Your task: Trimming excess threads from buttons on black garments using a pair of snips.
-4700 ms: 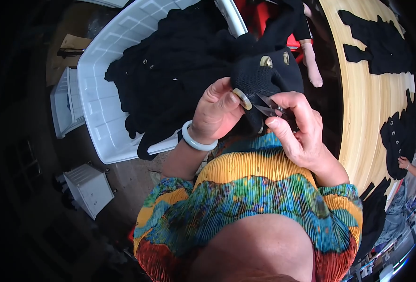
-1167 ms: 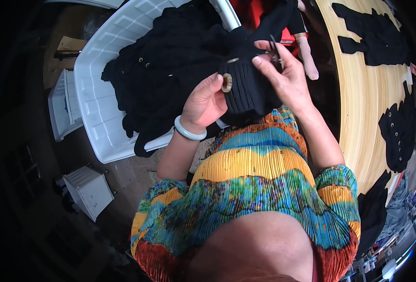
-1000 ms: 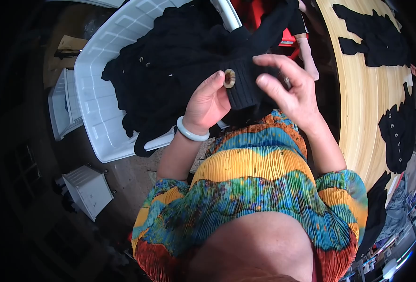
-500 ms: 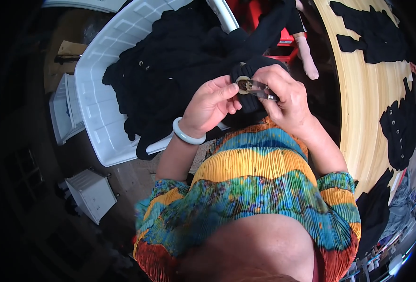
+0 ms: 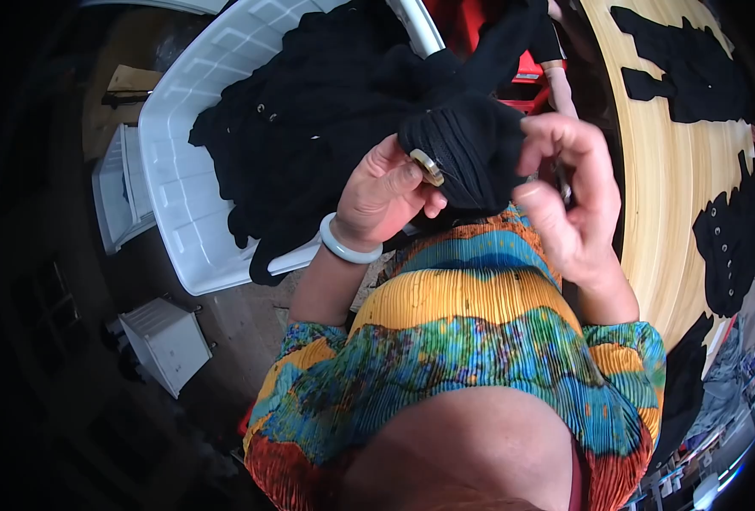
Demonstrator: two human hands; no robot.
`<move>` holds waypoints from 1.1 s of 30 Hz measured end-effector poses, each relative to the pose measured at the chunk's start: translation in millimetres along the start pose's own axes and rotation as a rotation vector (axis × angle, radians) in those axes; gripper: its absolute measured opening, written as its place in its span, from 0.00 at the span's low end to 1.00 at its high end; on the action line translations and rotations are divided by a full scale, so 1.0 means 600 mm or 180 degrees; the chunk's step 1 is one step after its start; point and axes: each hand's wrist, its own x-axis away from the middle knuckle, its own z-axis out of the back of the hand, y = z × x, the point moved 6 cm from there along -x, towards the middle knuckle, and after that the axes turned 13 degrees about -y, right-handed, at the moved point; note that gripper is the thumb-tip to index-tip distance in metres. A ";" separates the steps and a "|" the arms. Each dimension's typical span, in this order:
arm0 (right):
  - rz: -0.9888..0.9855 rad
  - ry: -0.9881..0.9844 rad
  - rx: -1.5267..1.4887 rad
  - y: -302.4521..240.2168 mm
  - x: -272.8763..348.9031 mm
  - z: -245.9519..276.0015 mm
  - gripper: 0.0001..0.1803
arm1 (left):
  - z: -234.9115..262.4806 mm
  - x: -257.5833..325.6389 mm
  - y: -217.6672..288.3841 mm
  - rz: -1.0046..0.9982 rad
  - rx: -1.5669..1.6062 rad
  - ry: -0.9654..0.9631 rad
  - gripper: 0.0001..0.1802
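My left hand (image 5: 384,189) pinches the edge of a black ribbed knit garment (image 5: 471,157), its thumb beside a round gold-rimmed button (image 5: 427,167). A fine thread seems to run from the button across the ribbing. To the right, my right hand (image 5: 575,196) is raised just off the cloth and slightly blurred, thumb and forefinger curved toward the fabric with a gap between them. Tucked in that palm, mostly hidden by the fingers, is a pair of thread snips (image 5: 563,182). The rest of the garment trails up toward the bin.
A large white plastic bin (image 5: 169,183) piled with black garments (image 5: 309,111) stands at the left front. Along the right runs a wooden table (image 5: 650,187) with black garments (image 5: 727,247) laid on it. A person's foot (image 5: 560,89) and red plastic (image 5: 527,68) are beyond my hands.
My right hand has drawn back right from the button, and the snips have shifted from the button into its palm. My left hand has turned the button edge-on, exposing more ribbing.
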 end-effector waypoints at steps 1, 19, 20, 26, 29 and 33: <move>0.0161 -0.0139 0.0396 -0.012 -0.002 -0.006 0.20 | 0.001 0.000 0.000 -0.0019 -0.0014 0.0014 0.10; 0.0324 -0.0687 0.2042 0.020 -0.025 -0.007 0.12 | 0.003 -0.004 -0.027 0.0693 0.0189 0.0293 0.07; 0.0375 -0.0537 0.1900 0.016 -0.024 0.002 0.12 | 0.004 -0.003 -0.028 0.0691 0.0190 0.0291 0.07; 0.0303 -0.0721 0.1666 0.009 -0.010 -0.020 0.17 | -0.001 -0.008 -0.030 0.0463 0.0313 0.0336 0.07; 0.0192 -0.0691 0.1843 0.024 -0.005 -0.026 0.15 | 0.006 -0.008 -0.033 0.0607 0.0105 0.0605 0.07; 0.0071 -0.1033 0.1727 0.026 -0.006 -0.028 0.15 | 0.007 -0.001 -0.030 0.0821 0.0005 0.0466 0.07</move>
